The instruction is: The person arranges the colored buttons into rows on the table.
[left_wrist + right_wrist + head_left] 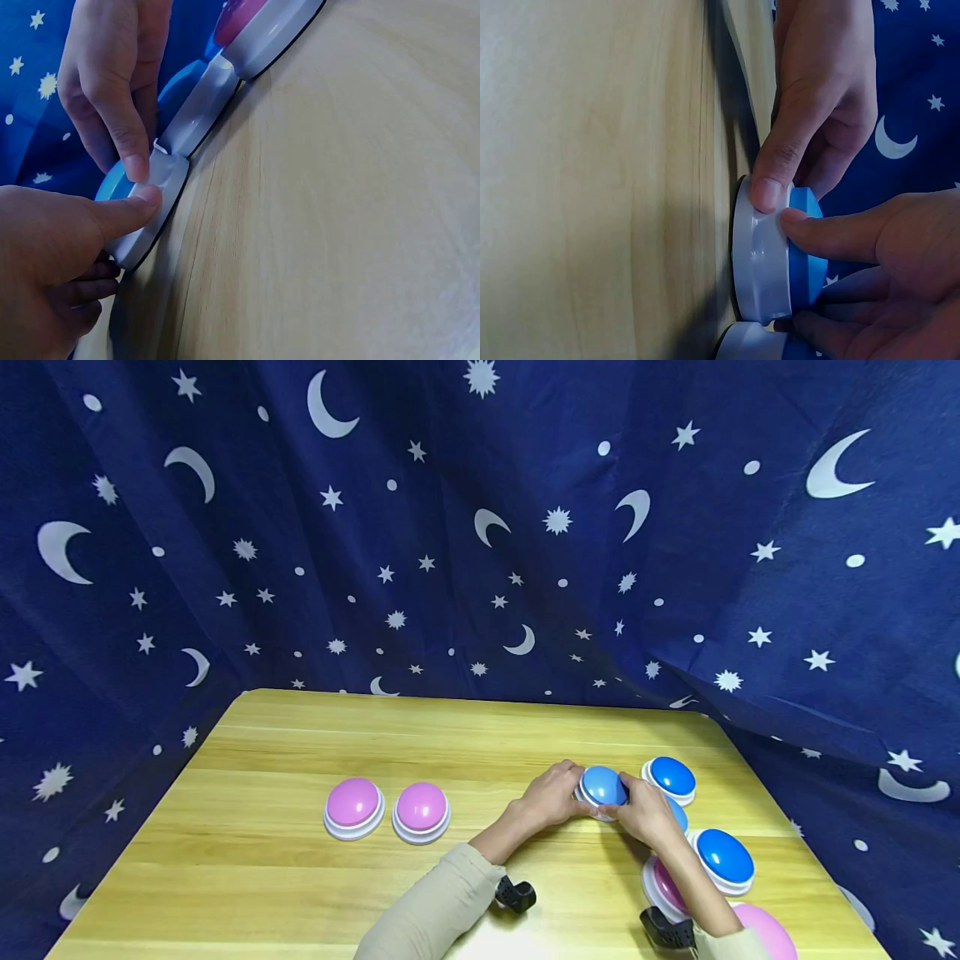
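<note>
A light blue push button (602, 785) with a round white base sits on the wooden table, right of the middle. My left hand (551, 795) grips its left side, and my right hand (647, 810) grips the right. In the left wrist view, the left thumb (131, 214) lies on the white base near the other thumb. Seen from the right wrist, the white base (761, 262) stands at the tabletop with both thumbs close together on its near side. Just beside the right hand, a second light blue button (678, 814) is partly hidden by that hand.
Two pink buttons (420, 807) stand left of the hands. Around the right forearm are a dark blue button (672, 775), another blue button (725, 856), a magenta button (666, 887) and a pale pink one (768, 933). A star-patterned curtain (450, 527) hangs behind the table (285, 893).
</note>
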Available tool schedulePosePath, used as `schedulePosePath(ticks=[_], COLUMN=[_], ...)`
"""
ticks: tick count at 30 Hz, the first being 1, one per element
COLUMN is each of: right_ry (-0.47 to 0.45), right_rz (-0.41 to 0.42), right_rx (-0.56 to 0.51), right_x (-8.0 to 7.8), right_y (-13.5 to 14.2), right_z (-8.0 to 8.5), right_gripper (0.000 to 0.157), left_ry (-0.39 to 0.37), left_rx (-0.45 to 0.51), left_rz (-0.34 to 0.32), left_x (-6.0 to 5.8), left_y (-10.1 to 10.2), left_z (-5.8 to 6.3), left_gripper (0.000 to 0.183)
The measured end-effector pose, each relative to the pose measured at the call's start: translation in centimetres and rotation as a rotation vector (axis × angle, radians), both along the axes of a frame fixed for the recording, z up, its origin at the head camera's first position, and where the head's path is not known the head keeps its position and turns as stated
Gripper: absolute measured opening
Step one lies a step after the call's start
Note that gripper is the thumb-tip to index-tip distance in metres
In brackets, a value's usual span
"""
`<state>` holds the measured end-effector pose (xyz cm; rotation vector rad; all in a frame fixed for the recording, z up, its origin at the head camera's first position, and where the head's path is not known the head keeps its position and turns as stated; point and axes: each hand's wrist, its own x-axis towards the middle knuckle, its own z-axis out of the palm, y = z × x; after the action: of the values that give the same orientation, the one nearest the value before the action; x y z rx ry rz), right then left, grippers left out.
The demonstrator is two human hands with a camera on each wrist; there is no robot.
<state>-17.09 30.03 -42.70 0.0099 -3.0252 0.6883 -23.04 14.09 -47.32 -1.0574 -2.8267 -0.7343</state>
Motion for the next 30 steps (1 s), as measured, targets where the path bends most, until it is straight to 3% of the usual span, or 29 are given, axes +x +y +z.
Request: schedulePosePath(ticks=[14,22,30], right_ry=[0.063,0.068,0.110], right_rz=[0.022,0.045,0.088], right_rx=[-0.043,-0.149,-0.261], right_x=[0.8,1.4,2.2], right_y=[-0.2,-1.0,-2.1], right_z=[0.0,0.4,0.9], right_gripper=[0.065,0.068,0.067], left_ry=[-0.023,-0.016,0.012], left_rx=[0.057,0.047,0.034], left_rz=[0.001,0.052,0.080], left_x=[0.2,0.6,1.7], left_y=[-0.9,-2.3,-4.5], left_z=[0.8,2.1,3.4], left_gripper=[0.053,0.056,0.057])
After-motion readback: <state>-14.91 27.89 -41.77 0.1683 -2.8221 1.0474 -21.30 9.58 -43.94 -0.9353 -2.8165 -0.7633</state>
